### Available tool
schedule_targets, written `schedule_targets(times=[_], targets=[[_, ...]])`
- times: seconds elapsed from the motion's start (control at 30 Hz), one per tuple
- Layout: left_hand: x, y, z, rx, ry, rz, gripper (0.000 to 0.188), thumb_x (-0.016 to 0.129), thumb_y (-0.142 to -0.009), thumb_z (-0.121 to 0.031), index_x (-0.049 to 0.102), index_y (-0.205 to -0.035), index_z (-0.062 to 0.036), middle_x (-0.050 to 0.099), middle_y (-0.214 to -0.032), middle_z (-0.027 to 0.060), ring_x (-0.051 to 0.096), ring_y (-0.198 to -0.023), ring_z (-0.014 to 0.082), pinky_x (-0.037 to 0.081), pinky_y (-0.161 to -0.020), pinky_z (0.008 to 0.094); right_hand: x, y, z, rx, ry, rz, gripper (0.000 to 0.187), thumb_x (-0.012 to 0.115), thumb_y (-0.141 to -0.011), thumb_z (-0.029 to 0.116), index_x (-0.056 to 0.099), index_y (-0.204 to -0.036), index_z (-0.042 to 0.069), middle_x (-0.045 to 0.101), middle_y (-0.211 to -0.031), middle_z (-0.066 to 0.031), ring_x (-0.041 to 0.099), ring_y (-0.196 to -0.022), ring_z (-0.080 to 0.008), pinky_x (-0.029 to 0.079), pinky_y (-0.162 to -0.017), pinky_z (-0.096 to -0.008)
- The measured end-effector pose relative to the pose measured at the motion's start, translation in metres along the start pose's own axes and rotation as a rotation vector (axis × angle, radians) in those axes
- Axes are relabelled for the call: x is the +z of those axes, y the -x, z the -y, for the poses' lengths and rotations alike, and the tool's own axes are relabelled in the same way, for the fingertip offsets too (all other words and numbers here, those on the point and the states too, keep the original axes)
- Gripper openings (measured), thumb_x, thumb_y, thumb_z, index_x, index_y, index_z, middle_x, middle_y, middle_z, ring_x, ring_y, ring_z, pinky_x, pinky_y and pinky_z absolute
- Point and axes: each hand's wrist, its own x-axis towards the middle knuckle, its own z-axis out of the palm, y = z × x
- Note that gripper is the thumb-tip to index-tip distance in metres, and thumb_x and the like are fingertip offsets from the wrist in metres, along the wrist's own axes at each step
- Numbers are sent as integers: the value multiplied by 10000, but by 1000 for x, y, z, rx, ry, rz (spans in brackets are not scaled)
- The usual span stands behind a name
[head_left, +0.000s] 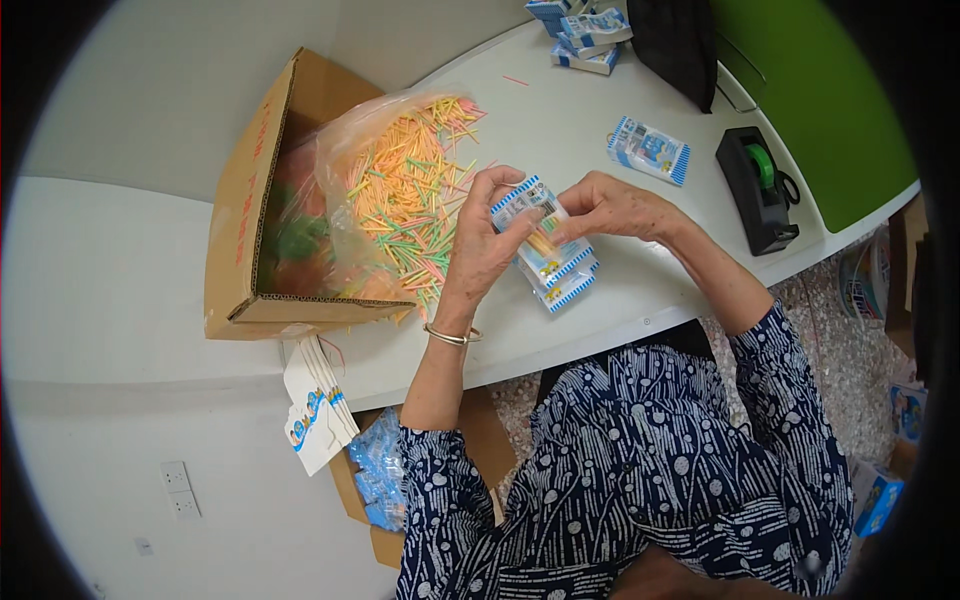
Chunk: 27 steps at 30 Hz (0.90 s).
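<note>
A small clear packet with blue-and-white striped ends [545, 262] is in my left hand [478, 240], its thumb lying across the front. Pale sticks show through the packet's window. My right hand [618, 207] pinches the packet's right side between thumb and fingers. Beneath it, a second striped packet [572, 290] overlaps it near the table's front edge; whether my left hand also holds that one is hidden. Left of my hands, a heap of thin pink, yellow, orange and green sticks [408, 180] spills from a clear plastic bag [335, 190].
The bag comes out of a cardboard box [236, 230] on its side. Another packet [650, 150] lies beside a black tape dispenser [758, 195]. Packets are stacked [588, 58] at the back near a black bag [672, 45]. Folded white cards [318, 410] overhang the left edge, above a carton of blue packets [380, 475].
</note>
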Motion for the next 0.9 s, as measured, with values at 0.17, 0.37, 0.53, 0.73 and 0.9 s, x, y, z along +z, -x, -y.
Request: schedule_targets(times=[0.17,0.37,0.53,0.73,0.9], targets=[[-9,23,33,27,-443,-11,529,697,-784,-88,429,-1234,-17,548,-1129,114,546,-1025,208,440,-904,322,-8,11,-13,74,383,-314,477,708,-789,379,651,-894,-83,621,-758,-102,546,-712,-134,436,-645,-283],[3,63,39,-51,-505,-311,619,705,-786,-235,402,-1263,17,507,-1189,209,451,-1133,325,369,-956,420,21,14,-53,-10,535,-566,569,659,-816,448,593,-1036,-73,600,-841,-171,560,-746,-237,456,-684,-347],[20,85,73,-246,-441,-304,768,714,-779,-350,329,-1317,40,492,-1212,209,404,-1168,324,295,-1000,437,46,3,-46,-39,598,-568,594,654,-809,458,556,-1064,-70,582,-859,-196,571,-798,-277,458,-718,-377],[41,80,72,-284,-454,-373,925,743,-731,-405,233,-1369,28,432,-1267,249,376,-1187,341,243,-1023,465,51,4,-40,146,396,-470,682,672,-779,462,493,-1159,-75,586,-975,-252,555,-965,-345,443,-871,-386],[48,78,75,-103,-152,-365,992,793,-690,-202,132,-1404,-12,371,-1317,267,393,-1226,360,307,-1036,451,47,15,-51,4,32,-389,678,748,-750,261,425,-1268,-33,516,-1207,-163,529,-1091,-223,402,-975,-318]])
